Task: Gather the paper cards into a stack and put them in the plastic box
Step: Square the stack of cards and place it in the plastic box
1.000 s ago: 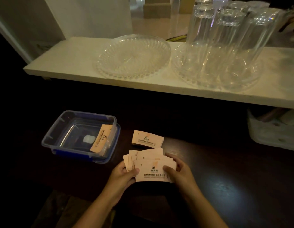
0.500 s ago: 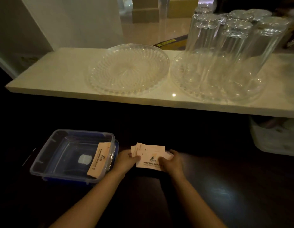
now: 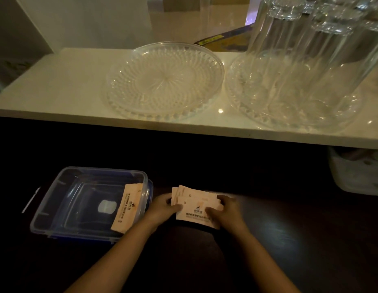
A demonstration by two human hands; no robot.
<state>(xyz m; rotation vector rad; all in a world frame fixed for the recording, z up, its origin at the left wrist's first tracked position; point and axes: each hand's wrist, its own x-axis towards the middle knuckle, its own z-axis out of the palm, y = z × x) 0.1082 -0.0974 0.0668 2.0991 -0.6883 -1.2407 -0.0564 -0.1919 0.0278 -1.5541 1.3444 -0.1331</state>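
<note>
Left hand (image 3: 162, 208) & right hand (image 3: 225, 210) both closed on a fanned stack of paper cards (image 3: 196, 205), just above dark table (image 3: 289, 240). Plastic box (image 3: 63, 208) just left of left hand, w/ one card (image 3: 127, 208) leaning inside.

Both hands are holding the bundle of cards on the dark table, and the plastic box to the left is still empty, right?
Not quite. The head view shows the plastic box already holds one card leaning against its right wall. The left hand and right hand do hold the bundle of cards.
</note>
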